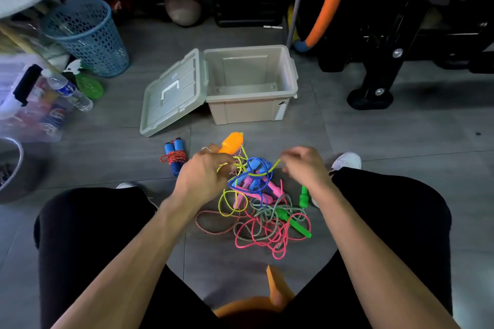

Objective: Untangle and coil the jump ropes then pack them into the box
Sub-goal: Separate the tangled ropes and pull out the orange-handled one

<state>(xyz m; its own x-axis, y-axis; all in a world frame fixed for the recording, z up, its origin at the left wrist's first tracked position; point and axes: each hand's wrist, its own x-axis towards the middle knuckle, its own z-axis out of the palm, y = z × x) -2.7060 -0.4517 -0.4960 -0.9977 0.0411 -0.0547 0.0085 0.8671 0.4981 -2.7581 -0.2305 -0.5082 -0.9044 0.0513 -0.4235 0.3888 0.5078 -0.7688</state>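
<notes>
so, early days: one red-and-white rope with blue handles (173,156) lies coiled beside the open, empty box (251,104). left hand (204,172) and right hand (304,165) each pinch the yellow-green rope (230,201), teasing it from the tangled pile (267,216).

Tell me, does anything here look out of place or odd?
Yes. One coiled rope with blue handles lies on the floor, though the open box is empty. A water bottle lies tipped on the left. The other ropes are one tangled heap; both hands pull at its yellow cord.
</notes>
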